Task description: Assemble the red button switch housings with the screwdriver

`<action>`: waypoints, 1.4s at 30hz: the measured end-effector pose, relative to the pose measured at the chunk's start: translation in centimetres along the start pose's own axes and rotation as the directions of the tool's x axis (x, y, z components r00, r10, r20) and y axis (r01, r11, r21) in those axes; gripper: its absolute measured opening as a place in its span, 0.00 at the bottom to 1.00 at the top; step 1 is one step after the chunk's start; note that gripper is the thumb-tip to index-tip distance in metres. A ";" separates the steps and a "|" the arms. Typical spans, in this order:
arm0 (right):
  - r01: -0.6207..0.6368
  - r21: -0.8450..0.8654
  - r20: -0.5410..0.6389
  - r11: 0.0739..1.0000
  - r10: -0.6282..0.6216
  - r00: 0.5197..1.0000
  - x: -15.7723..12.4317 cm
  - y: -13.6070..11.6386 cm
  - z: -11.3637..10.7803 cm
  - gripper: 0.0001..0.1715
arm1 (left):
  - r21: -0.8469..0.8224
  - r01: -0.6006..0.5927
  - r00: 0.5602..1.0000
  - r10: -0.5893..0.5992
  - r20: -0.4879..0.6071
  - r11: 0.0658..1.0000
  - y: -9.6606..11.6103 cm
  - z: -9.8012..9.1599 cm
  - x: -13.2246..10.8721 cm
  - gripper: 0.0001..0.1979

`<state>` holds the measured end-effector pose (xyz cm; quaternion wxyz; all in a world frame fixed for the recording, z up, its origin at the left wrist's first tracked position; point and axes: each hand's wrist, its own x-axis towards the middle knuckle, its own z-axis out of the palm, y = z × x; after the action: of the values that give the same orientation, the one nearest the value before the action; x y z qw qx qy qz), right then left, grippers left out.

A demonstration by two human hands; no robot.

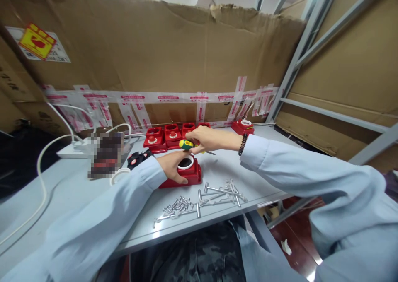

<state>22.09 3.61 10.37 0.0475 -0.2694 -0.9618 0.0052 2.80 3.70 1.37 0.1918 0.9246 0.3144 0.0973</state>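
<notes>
A red box (195, 173) with a round white-ringed opening (185, 162) sits on the grey table. My left hand (173, 167) is closed around its left side, the thumb along the front. Above the box's far side, my right hand (203, 139) grips a screwdriver (185, 144) with a green and yellow handle. The handle end points left, and the thin metal shaft sticks out to the right below the fingers. Close in front of the box lie a pile of small metal screws (178, 206) and several T-shaped metal rods (217, 191) with thin chains.
Several red housings (153, 138) stand in a row behind my hands, and another red box (243, 126) is at the back right. Black parts (138, 158), a white ring (120, 176) and a white power strip (73, 149) with cables lie left. Cardboard (174, 54) walls the back.
</notes>
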 end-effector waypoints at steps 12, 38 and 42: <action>-0.124 0.165 -0.331 0.978 0.174 0.928 -0.7 -0.5 0.1 0.13 | -0.075 -0.023 1.000 0.022 -0.019 0.997 -0.4 0.3 -0.1 0.49; -0.272 0.252 -0.536 0.929 0.368 0.760 -1.7 -0.3 -0.2 0.11 | -0.093 0.019 0.999 -0.022 -0.032 0.995 0.2 0.2 -0.3 0.49; -0.444 0.046 -0.462 0.895 0.413 0.785 -1.1 -0.7 -1.0 0.14 | -0.092 0.016 0.999 -0.019 -0.033 0.996 0.2 0.1 -0.4 0.48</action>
<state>22.74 2.41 11.34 0.2630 -0.4753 -0.8359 -0.0793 2.65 3.23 1.31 0.2296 0.9103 0.3208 0.1255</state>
